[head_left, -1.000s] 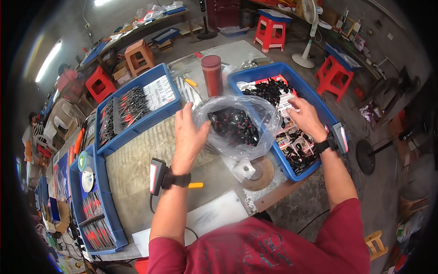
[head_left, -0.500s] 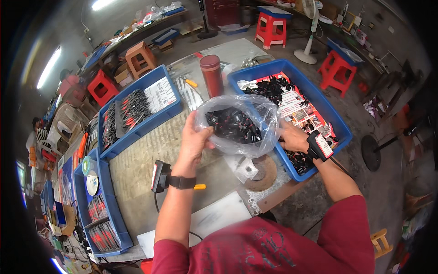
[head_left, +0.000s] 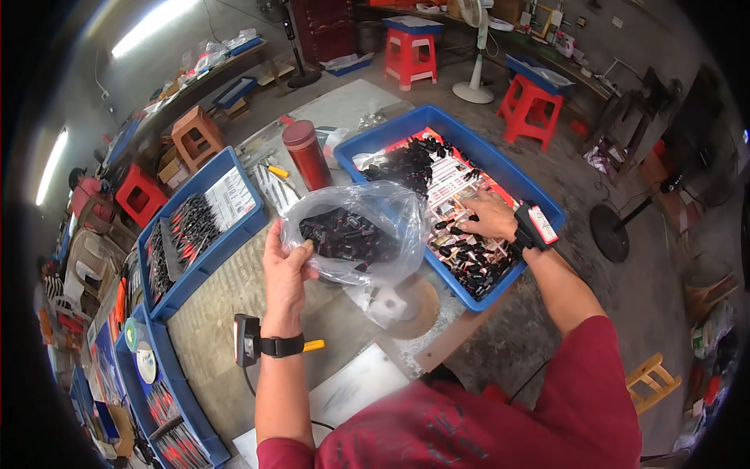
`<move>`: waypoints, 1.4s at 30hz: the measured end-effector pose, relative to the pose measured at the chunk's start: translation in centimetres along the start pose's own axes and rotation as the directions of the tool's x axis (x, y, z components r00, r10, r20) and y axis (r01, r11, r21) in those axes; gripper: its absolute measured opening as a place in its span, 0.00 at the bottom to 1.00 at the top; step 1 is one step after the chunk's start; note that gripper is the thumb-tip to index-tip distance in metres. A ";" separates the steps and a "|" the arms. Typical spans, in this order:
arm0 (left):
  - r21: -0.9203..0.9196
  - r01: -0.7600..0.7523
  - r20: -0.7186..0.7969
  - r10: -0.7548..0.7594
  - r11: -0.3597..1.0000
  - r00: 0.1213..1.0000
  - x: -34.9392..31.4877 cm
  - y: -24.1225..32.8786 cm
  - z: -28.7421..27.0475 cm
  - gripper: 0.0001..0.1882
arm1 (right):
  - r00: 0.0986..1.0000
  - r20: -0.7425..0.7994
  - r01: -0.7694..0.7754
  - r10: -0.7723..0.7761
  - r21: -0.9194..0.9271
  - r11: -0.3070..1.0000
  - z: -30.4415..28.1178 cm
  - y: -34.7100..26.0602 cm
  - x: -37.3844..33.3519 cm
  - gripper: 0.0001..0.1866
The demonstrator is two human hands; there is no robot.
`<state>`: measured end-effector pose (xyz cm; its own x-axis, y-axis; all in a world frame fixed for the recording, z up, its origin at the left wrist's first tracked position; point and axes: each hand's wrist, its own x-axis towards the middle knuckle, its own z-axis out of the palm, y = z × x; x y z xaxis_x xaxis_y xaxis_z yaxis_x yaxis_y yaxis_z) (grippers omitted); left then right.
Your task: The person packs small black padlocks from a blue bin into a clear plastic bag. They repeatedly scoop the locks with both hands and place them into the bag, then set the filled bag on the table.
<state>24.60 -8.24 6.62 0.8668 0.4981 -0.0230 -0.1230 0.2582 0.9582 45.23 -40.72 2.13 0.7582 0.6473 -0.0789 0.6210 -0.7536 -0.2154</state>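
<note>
Head view: pinching the clear bag (head_left: 410,211) by its left rim with the left hand (head_left: 286,262), beside the blue tray (head_left: 450,284); reaching into that tray with the right hand (head_left: 492,217), fingers apart, low over small black parts (head_left: 484,272) (hard to tell if touching). Probably gathering or spreading parts; next, likely needing a steady bag. Unlike half a second ago, reaching away from the bag's edge.

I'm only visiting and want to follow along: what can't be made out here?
All in the head view:
Anything under the right hand: hidden by the hand itself.
Bottom of the clear bag: covered by black parts.
Person in pink, far left: too small, blurred.
</note>
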 end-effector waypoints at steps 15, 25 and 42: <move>-0.002 0.055 0.015 -0.055 0.998 0.998 -1.2 -0.4 -0.6 0.33 | 0.911 0.378 0.112 -0.163 0.154 0.982 -0.8 -5.3 -5.0 0.30; -0.022 0.069 -0.017 -0.069 0.997 0.997 -1.7 -0.9 -0.9 0.32 | 0.928 0.293 0.193 -0.229 0.147 0.970 0.4 -5.6 -4.7 0.21; -0.055 0.080 0.034 -0.078 0.995 0.996 -1.9 -1.1 -1.0 0.30 | 1.000 0.002 -0.020 0.021 0.407 0.913 -3.7 -4.4 -3.2 0.10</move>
<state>22.59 -8.60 5.30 0.8895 0.4483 -0.0878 -0.0798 0.3417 0.9364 40.79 -39.89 6.95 0.7707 0.6315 -0.0851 0.4709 -0.6545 -0.5915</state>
